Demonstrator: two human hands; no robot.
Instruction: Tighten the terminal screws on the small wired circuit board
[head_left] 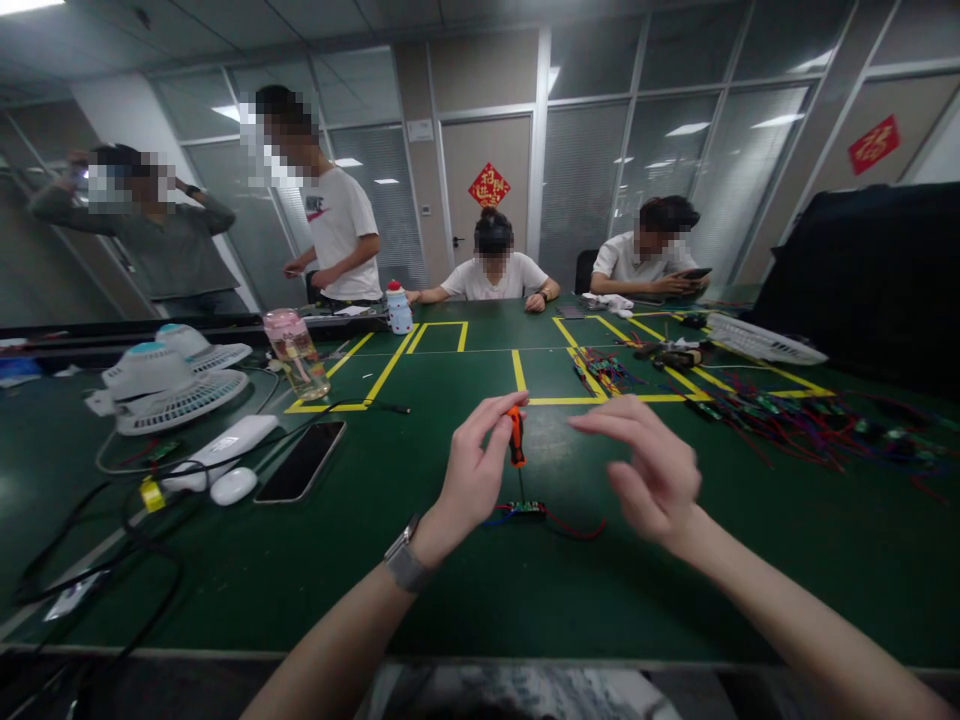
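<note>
My left hand (474, 470), with a watch on the wrist, pinches a small orange-handled screwdriver (516, 437) and holds it upright. Its tip points down at a small circuit board (523, 509) with red and blue wires lying on the green table (420, 580). My right hand (651, 465) hovers to the right of the screwdriver, fingers curled loosely and apart, holding nothing. It is slightly blurred.
A black phone (301, 461), a white mouse (233, 486), cables and two white fans (174, 385) lie to the left. A pink bottle (295, 353) stands behind them. A heap of wired boards (787, 415) spreads on the right. Several people sit or stand at the far edge.
</note>
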